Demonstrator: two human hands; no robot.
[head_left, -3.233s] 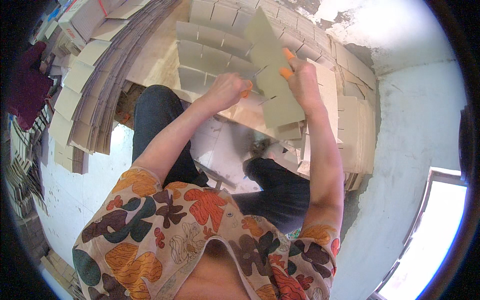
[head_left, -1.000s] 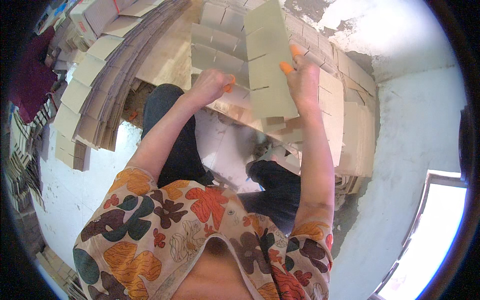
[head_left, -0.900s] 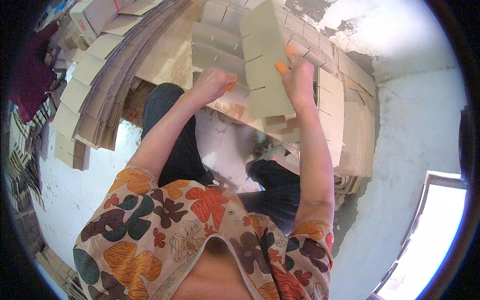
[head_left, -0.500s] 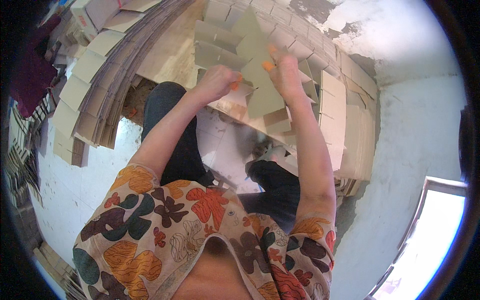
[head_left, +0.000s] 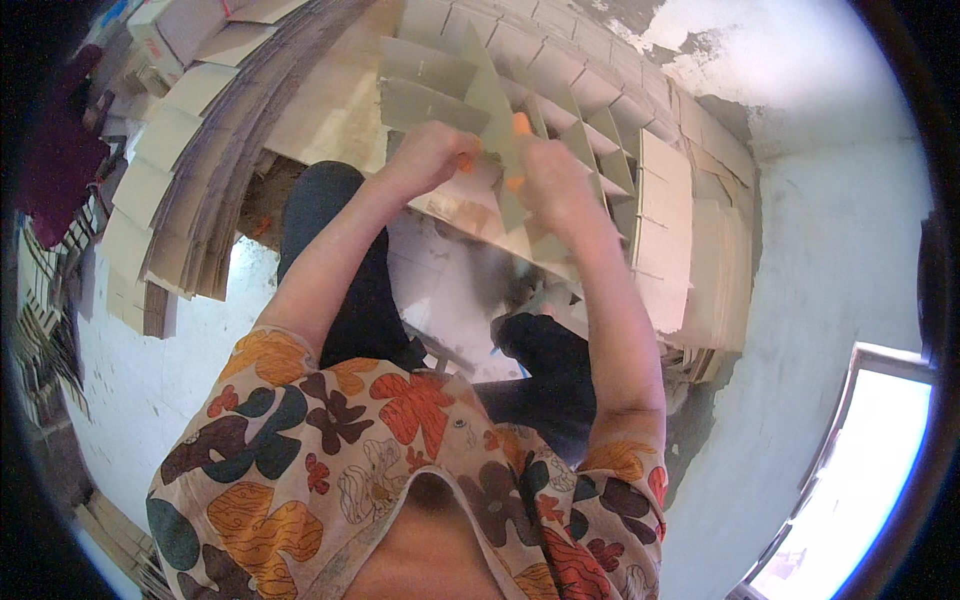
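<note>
While both hands pinch it, the cardboard strip (head_left: 500, 130) stands edge-on between them.
Left hand (head_left: 430, 160) and right hand (head_left: 555, 185) grasp opposite faces; its long axis runs away from the body, over the slotted cardboard grid (head_left: 600, 110).

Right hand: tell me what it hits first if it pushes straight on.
The right hand already holds a cardboard strip; beyond that, probably the slotted cardboard grid, though depth is unclear.
</note>
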